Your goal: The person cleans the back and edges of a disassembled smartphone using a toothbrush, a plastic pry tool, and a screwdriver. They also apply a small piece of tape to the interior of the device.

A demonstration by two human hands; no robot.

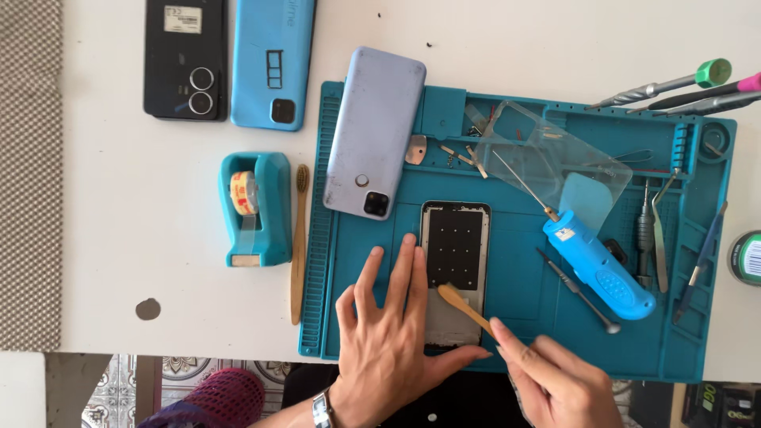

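Note:
A phone frame (pixel 454 247) with a dark perforated panel lies upright on the teal work mat (pixel 515 333). My left hand (pixel 392 333) rests flat beside it, fingers spread, holding its left edge and lower part down. My right hand (pixel 555 384) grips a thin wooden spatula (pixel 464 305), whose flat tip touches the frame's lower grey area.
A lilac phone back cover (pixel 374 131) leans over the mat's top left. A blue electric screwdriver (pixel 598 265), clear plastic case (pixel 555 154), tweezers and picks lie on the mat's right. Left of the mat are a tape dispenser (pixel 254 208), a bamboo toothbrush (pixel 299 238), and two phones (pixel 230 59).

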